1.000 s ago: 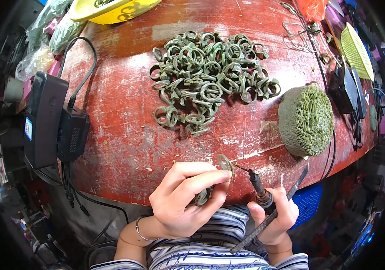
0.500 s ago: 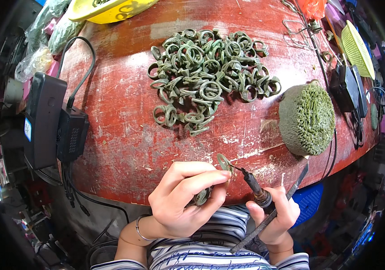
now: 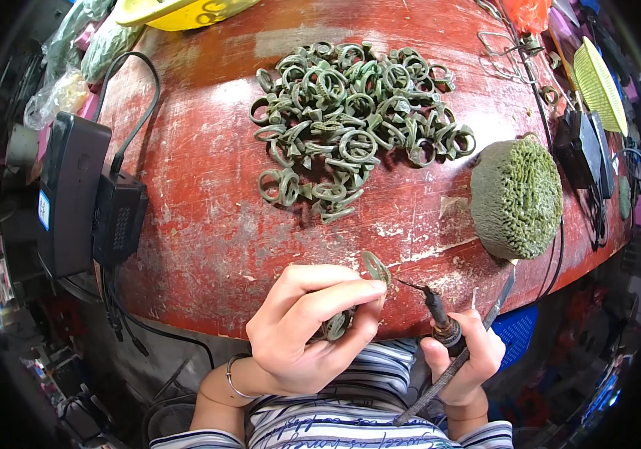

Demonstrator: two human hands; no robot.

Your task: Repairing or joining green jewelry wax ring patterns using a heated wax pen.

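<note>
My left hand point(image 3: 309, 325) is closed, pinching a thin green ring point(image 3: 375, 267) upright between thumb and fingertips. Another green ring point(image 3: 337, 325) is tucked inside its curled fingers. My right hand point(image 3: 470, 359) grips a dark pen-like tool point(image 3: 434, 307) with a thin needle tip, resembling a soldering iron. That tip points at the pinched ring, with a small gap between them. A long, slim metal tool like a file point(image 3: 440, 385) also lies across the right hand, between its fingers. Farther off, a pile of green rings point(image 3: 350, 112) lies on the red table point(image 3: 208, 254).
A rough green round block point(image 3: 517, 198) stands to the right of the pile. Black power adapters with cables point(image 3: 120, 217) sit at the left edge, another adapter point(image 3: 582, 150) at the right. A yellow basin point(image 3: 186, 13) and a pale green basket point(image 3: 599, 86) are farther back.
My right hand has shifted slightly right, drawing the needle tip away from the ring. The left hand keeps nearly the same pose. The whole view has shifted a little.
</note>
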